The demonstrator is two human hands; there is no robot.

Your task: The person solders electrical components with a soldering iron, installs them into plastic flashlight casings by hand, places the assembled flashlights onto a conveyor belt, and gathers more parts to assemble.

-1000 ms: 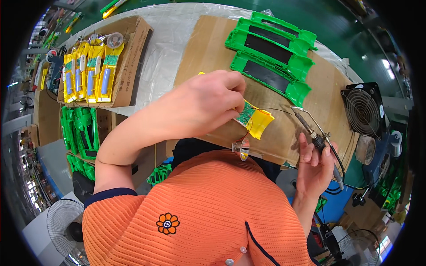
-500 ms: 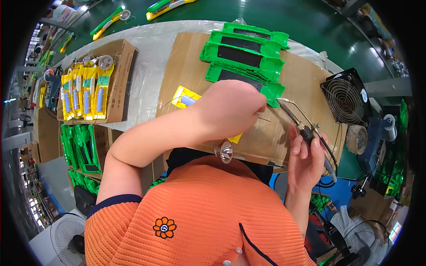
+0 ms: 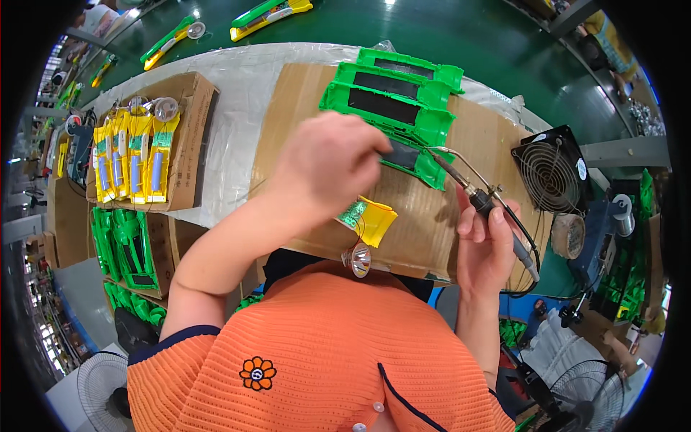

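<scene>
My right hand [image 3: 486, 241] grips a soldering iron [image 3: 481, 201] with a thin curved metal tube along its side. The iron's tip reaches over the nearest green plastic housing [image 3: 430, 171], which has a dark panel set in it; contact is unclear. My left hand [image 3: 335, 160] hovers over the near left end of that housing, fingers curled in and slightly blurred. What its fingertips pinch, if anything, cannot be made out. Partly beneath that forearm lies a yellow casing [image 3: 377, 222] with a green circuit board [image 3: 353, 213], wired to a small reflector lamp [image 3: 357, 261] at the cardboard's near edge.
More green housings [image 3: 385, 104] lie in a row beyond. A carton [image 3: 194, 140] at left holds several yellow lamp units [image 3: 137, 158]. A black fan [image 3: 553, 167] and a round tan roll [image 3: 568, 235] stand at right. Lamps rest on the green surface [image 3: 374, 29] behind.
My left hand has moved left, away from the iron, uncovering more of the nearest housing and the circuit board. The iron has shifted slightly left, and the whole view has shifted a little.
</scene>
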